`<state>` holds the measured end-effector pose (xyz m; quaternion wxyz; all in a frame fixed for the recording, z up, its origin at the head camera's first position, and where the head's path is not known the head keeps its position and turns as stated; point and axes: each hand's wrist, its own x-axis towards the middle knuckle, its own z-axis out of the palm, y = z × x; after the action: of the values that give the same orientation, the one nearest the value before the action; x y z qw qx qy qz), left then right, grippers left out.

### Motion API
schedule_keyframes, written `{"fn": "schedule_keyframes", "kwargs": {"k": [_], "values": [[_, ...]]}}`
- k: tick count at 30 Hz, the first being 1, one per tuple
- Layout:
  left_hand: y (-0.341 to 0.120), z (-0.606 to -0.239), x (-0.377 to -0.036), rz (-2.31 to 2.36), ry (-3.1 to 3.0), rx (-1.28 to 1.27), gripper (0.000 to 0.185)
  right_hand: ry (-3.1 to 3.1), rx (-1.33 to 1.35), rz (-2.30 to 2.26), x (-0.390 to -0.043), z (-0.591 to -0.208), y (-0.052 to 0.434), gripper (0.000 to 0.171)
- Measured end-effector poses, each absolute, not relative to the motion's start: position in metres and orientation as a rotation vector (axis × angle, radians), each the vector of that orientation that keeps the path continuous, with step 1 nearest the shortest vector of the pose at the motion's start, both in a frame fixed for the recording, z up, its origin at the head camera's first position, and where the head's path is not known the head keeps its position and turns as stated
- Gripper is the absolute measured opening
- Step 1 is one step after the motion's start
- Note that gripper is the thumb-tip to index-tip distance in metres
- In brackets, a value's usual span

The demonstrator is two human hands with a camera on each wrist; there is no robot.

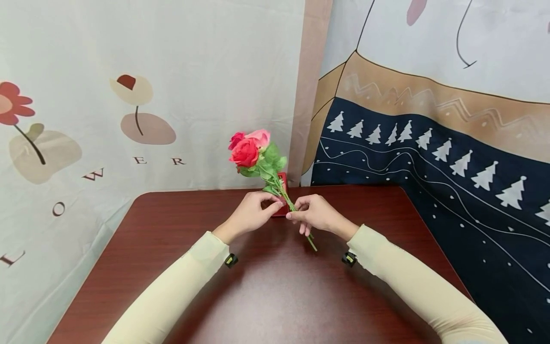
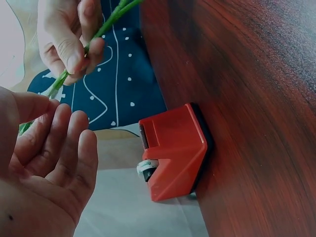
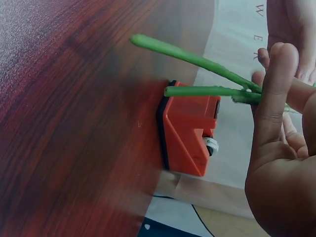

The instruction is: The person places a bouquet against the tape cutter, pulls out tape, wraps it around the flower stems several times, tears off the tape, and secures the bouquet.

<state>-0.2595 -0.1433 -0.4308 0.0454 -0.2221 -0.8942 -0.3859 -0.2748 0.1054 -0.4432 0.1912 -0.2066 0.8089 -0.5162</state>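
Note:
A small bunch of artificial roses [image 1: 246, 152], red and pink with green leaves, leans up and left over the table. My right hand [image 1: 315, 212] pinches its green stems [image 3: 197, 58] between thumb and fingers, and two cut ends stick out below. On the upper side, my left hand [image 1: 253, 212] pinches thumb against forefinger right at the stems, the other fingers spread loosely. A pale, shiny patch [image 2: 57, 91] shows on the stem beside those left fingertips. Behind the hands stands a red tape dispenser [image 2: 175, 150] with a small white roll [image 2: 147, 168], partly hidden in the head view.
The dark red-brown wooden table [image 1: 275, 296] has rounded far corners. Behind it hangs a pale printed curtain [image 1: 223, 71], and on the right a navy cloth [image 1: 386, 157] with white trees. A small black device [image 1: 230, 260] sits at each wrist.

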Motion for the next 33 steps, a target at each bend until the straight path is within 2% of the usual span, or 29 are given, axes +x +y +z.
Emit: {"fn": "schedule_keyframes", "kwargs": {"k": [4, 10, 19, 27, 33], "values": [[-0.1427, -0.4296, -0.2592, -1.188, -2.725, -0.702, 0.02, 2.233, -0.595, -1.444, -0.2743, -0.4435, 0.1056, 0.024], [-0.1437, -0.4312, -0.2584, -1.183, -2.732, -0.698, 0.016, 2.256, -0.646, -1.413, -0.2752, -0.4461, 0.1073, 0.017], [-0.1454, -0.4325, -0.2583, -1.189, -2.731, -0.694, 0.019, 2.174, -0.678, -1.424, -0.2753, -0.4498, 0.1081, 0.024], [-0.1439, -0.4302, -0.258, -1.209, -2.716, -0.676, 0.018, 2.093, -0.671, -1.481, -0.2727, -0.4479, 0.107, 0.02], [-0.1442, -0.4306, -0.259, -1.214, -2.709, -0.656, 0.017, 2.122, -0.704, -1.511, -0.2722, -0.447, 0.1062, 0.024]]}}
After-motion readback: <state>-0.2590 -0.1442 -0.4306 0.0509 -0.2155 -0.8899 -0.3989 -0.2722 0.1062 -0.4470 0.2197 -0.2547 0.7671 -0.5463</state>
